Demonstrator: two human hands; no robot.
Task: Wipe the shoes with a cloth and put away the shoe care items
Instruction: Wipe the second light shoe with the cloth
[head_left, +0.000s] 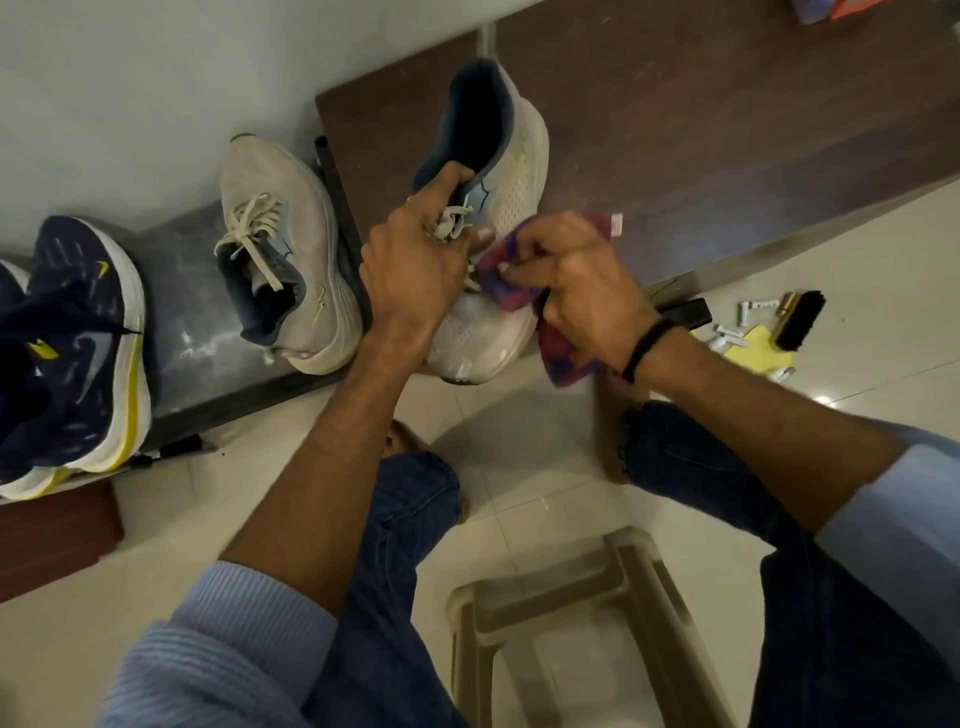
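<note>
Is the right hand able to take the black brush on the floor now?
Probably not yet: the right hand grips the patterned cloth. The black brush lies unblocked on the floor.

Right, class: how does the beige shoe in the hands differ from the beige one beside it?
The held shoe is gripped at its laces by the left hand; the resting shoe sits untouched on the grey ledge. The held shoe's toe points toward the person, the resting shoe's toward the wall. The right hand holds a cloth against the held shoe only. Both are beige with dark blue linings.
</note>
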